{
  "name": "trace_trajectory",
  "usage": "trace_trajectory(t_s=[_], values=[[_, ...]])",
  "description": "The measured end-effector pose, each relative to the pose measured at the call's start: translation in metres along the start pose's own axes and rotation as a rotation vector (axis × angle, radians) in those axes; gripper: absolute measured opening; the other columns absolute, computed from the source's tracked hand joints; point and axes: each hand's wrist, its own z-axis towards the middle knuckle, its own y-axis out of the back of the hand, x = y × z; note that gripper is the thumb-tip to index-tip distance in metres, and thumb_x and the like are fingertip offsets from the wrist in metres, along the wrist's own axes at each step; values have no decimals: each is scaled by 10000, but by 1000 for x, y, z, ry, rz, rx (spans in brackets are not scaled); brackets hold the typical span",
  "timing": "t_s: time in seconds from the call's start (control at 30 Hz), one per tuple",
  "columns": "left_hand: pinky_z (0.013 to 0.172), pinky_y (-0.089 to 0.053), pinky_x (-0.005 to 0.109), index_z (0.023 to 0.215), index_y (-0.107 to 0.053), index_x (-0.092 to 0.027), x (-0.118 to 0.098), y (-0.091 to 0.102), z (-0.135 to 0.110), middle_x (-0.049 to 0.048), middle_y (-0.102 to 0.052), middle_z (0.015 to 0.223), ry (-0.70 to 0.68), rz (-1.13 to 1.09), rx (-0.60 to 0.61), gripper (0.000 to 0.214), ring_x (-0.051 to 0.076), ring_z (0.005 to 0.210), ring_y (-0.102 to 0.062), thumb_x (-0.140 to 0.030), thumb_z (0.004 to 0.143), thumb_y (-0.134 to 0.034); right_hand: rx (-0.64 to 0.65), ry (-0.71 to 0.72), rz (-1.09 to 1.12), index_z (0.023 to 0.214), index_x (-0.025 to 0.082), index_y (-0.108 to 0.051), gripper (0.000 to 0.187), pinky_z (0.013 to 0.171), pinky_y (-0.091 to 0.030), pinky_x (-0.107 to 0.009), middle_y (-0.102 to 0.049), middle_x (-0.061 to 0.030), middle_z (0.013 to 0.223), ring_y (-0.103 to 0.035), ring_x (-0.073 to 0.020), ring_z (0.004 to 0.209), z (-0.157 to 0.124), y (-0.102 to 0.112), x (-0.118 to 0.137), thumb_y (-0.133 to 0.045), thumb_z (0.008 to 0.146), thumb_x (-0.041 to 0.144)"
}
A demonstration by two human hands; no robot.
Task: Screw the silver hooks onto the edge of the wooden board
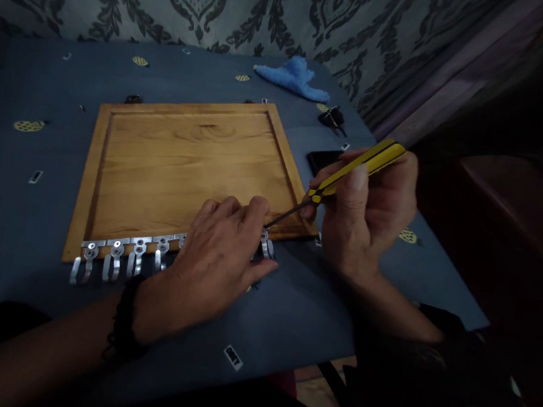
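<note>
A square wooden board (176,163) with a raised rim lies on the blue cloth. A metal hook rail (115,254) runs along its near edge. My left hand (218,260) rests over the right part of the rail, fingers curled down and pressing on it. My right hand (372,207) grips a yellow and black screwdriver (351,171). Its thin shaft slants down to the left, and its tip meets the rail's right end (266,243), just past my left fingertips.
The table is covered by a blue patterned cloth (15,194). A blue rag (294,77) lies at the far edge. A small black object (333,118) and a dark phone (321,160) sit right of the board. The table's right edge drops to dark furniture.
</note>
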Motion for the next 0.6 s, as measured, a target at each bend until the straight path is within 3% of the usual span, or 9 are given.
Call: trace_trajectory(t_s=[0.43, 0.6], values=[[870, -439, 425, 1104, -438, -184, -2, 3, 3, 37, -682, 1024, 42, -3, 67, 473, 268, 995, -588, -332, 803, -771, 52, -43, -32, 987, 296, -583, 138, 322, -420, -217, -676, 40, 822, -567, -83, 491, -5, 0, 6, -630, 924, 409], [874, -446, 424, 1091, -442, -191, -1, 3, 1, 25, -676, 998, 31, -8, 37, 463, 266, 992, -588, -338, 802, -772, 112, -49, 34, 950, 292, -562, 158, 323, -435, -183, -678, 60, 773, -616, -95, 550, -2, 0, 7, -690, 883, 358]])
